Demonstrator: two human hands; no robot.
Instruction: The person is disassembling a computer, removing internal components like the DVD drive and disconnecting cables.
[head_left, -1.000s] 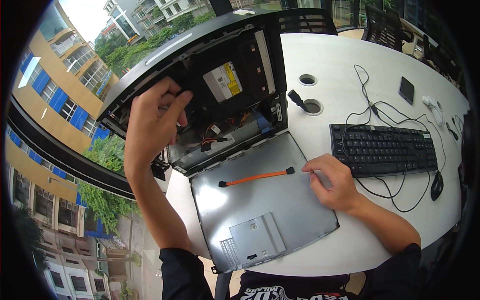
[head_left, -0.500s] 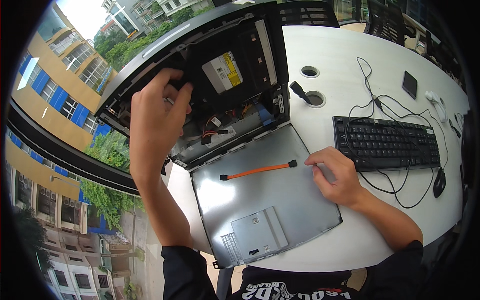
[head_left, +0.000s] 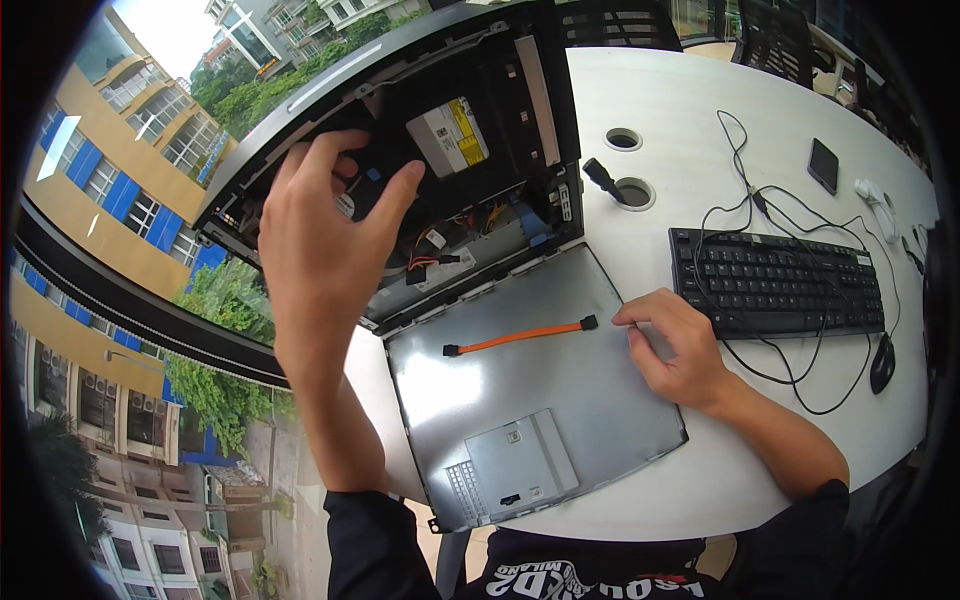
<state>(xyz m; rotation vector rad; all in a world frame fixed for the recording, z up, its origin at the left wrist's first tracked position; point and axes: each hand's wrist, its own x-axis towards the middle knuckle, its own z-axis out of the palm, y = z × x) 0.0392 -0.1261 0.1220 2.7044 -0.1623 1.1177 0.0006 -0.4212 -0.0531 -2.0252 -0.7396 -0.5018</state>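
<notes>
An open computer case (head_left: 572, 120) stands tilted at the far left, its inside facing me. My left hand (head_left: 325, 215) reaches into it with thumb and fingers spread wide. A small blue part (head_left: 374, 174) shows between them; the fingertips lie partly in shadow, near a dark drive bay. To the right of that hand is an optical drive label (head_left: 450, 138). My right hand (head_left: 680, 350) rests by the right edge of the metal side panel (head_left: 600, 400), fingers loosely curled, thumb apart from the index finger, nothing held. An orange SATA cable (head_left: 522, 336) with black ends lies on the panel.
Loose wires (head_left: 432, 268) hang at the case's lower opening. On the white table (head_left: 740, 465) are a black keyboard (head_left: 780, 285) crossed by cables, a mouse (head_left: 882, 364), a phone (head_left: 823, 165) and a white cable (head_left: 876, 205). A black plug (head_left: 598, 176) sticks out beside a cable hole. A window borders the left.
My left thumb has swung right, away from the fingers, opening the hand and baring the small blue part. My right hand stays in place.
</notes>
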